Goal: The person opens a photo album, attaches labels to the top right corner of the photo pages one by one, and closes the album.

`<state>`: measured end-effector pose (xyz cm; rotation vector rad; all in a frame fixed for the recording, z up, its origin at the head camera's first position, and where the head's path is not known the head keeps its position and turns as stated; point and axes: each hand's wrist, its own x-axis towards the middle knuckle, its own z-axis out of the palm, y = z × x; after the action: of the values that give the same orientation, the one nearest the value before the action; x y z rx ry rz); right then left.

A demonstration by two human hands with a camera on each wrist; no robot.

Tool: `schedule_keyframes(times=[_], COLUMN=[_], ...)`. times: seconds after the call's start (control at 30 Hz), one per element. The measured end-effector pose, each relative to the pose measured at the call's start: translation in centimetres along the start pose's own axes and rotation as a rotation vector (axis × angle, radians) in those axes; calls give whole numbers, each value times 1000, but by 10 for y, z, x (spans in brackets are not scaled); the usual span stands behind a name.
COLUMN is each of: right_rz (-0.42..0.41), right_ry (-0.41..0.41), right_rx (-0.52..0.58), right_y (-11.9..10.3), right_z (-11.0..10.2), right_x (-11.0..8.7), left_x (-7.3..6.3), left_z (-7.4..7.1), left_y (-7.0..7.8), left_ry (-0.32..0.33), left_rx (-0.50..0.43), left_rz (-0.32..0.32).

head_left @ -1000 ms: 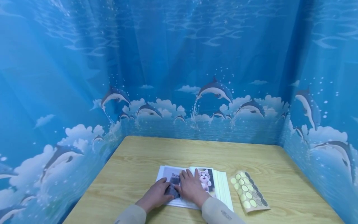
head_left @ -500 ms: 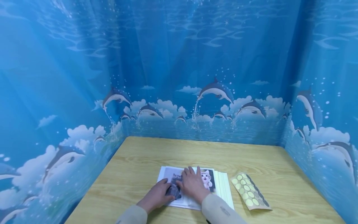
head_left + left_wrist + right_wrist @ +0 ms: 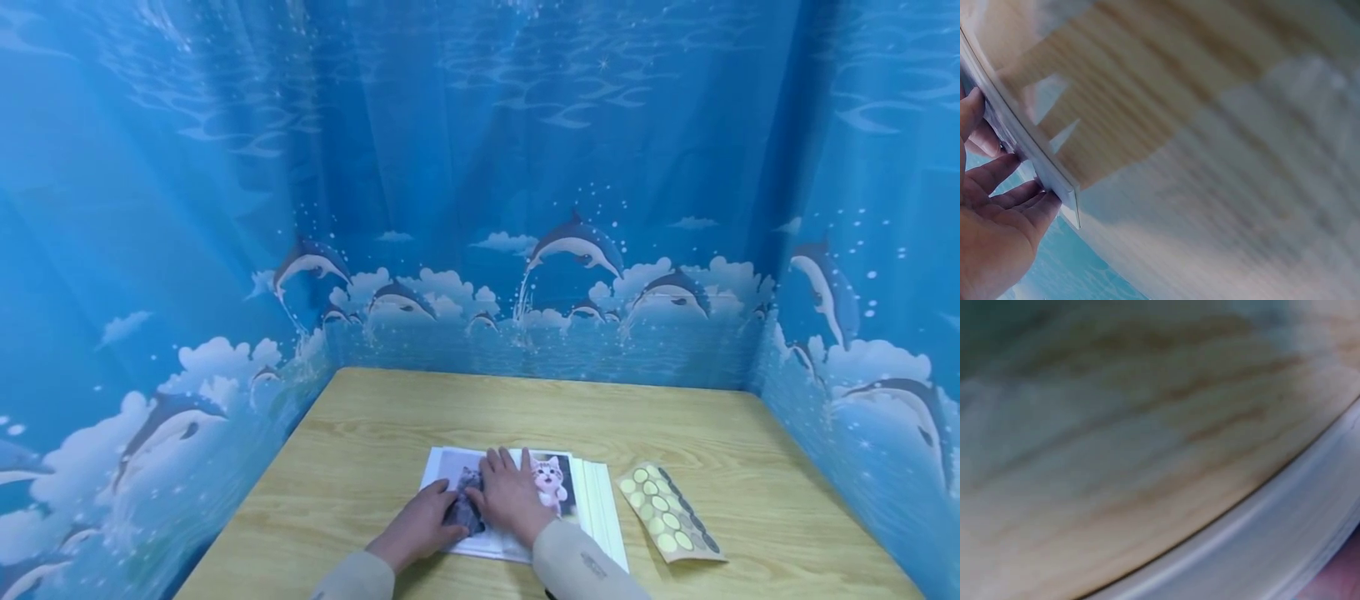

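An open photo album [image 3: 607,521] lies on the table with a grey cat picture [image 3: 470,510] on its left page and a white kitten picture [image 3: 553,483] on its right page. My left hand [image 3: 422,525] rests at the left page, fingers and thumb spread over the cat picture's lower part. In the left wrist view, the fingers of that left hand [image 3: 1004,219] touch the album beside its edge [image 3: 1038,150]. Across the middle of the album lies my right hand [image 3: 513,497], fingers extended, its thumb toward the cat picture. The right wrist view is blurred.
To the right of the album lies a sheet of round stickers [image 3: 669,518], pale yellow with a dark row. The wooden table [image 3: 390,425] is enclosed by a blue dolphin-print curtain [image 3: 450,208] at the back and both sides.
Over the album's middle, my right hand has shifted slightly right and then back left. My left hand stays in nearly the same place on the left page.
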<state>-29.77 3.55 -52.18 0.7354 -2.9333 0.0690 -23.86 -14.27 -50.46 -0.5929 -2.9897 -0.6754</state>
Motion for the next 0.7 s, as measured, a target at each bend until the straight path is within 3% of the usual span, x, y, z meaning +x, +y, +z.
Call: schedule_keyframes(times=[0.4, 0.7], right_rz=[-46, -25], right_ry=[17, 43], right_rx=[-47, -75], right_y=[1, 10], right_z=[-4, -4], right_x=[-13, -16], left_x=[1, 2], left_z=[1, 1], left_y=[-2, -1], left_ry=[-2, -6], left_rx=[-1, 15], left_rz=[-5, -5])
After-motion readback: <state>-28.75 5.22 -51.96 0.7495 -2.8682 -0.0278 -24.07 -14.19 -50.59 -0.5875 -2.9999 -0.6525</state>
